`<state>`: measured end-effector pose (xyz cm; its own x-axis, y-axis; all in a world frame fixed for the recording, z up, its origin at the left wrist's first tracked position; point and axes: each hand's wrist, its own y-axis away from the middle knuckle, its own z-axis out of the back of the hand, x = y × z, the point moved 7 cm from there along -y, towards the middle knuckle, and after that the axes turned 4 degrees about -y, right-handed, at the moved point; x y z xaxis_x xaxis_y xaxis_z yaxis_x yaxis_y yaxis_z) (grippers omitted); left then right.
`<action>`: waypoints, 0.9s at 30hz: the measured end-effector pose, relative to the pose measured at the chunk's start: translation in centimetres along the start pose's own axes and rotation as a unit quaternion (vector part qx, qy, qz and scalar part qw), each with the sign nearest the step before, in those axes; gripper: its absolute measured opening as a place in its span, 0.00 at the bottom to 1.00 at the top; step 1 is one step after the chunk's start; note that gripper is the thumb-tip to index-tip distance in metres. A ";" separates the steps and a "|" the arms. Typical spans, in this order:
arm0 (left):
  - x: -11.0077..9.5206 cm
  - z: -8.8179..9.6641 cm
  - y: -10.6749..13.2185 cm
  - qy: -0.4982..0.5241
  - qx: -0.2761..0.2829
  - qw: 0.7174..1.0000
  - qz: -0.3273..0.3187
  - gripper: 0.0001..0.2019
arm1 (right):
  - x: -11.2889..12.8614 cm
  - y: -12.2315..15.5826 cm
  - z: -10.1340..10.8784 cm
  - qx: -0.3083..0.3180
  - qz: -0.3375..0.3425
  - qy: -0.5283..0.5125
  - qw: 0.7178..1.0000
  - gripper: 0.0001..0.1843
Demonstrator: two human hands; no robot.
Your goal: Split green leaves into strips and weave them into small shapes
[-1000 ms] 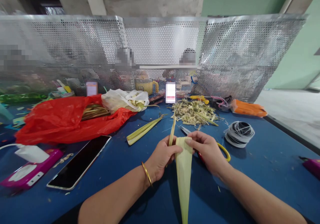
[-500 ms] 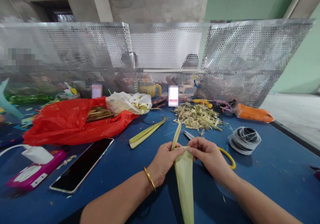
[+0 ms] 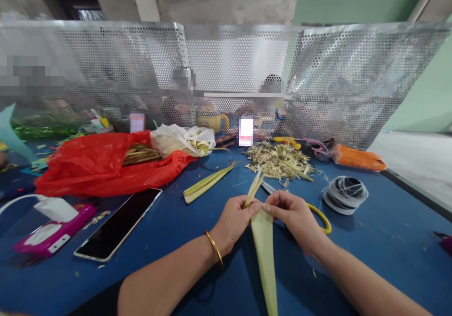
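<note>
A long pale green strip of dried leaf or husk (image 3: 264, 255) hangs between my hands and runs down toward the near edge of the view. My left hand (image 3: 236, 224) pinches its top end, where a narrow pointed piece sticks up past the fingers. Thumb and fingertips of my right hand (image 3: 291, 212) grip the same top edge from the other side, almost touching the left thumb. Behind the right hand lie scissors with yellow handles (image 3: 323, 219), partly hidden by it. Another folded green strip (image 3: 208, 182) rests on the blue table (image 3: 169, 231).
A heap of shredded husk (image 3: 278, 160) lies beyond my hands. To the right are a spool of clear line (image 3: 345, 195) and an orange packet (image 3: 359, 158). Leftward are a phone (image 3: 118, 226), a magenta power strip (image 3: 56, 233) and a red bag (image 3: 88, 165). A perforated metal screen (image 3: 233, 61) stands behind.
The strip's top has been gathered narrower between my fingers, and its hanging part looks more folded. Both hands stay close together; the whole view has shifted slightly.
</note>
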<state>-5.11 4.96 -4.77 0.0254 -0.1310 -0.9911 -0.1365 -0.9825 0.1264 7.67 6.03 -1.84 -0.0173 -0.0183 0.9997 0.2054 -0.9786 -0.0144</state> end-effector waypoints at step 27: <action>-0.9 0.2 0.4 -0.019 -0.019 1.000 -0.001 0.15 | -0.6 0.1 -0.2 0.021 -0.044 -0.044 0.998 0.18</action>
<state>-5.35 4.76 -3.82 -0.0121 -0.1254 -0.9920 -0.0987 -0.9871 0.1260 7.48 5.95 -2.41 0.0483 0.0868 0.9950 0.2487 -0.9659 0.0722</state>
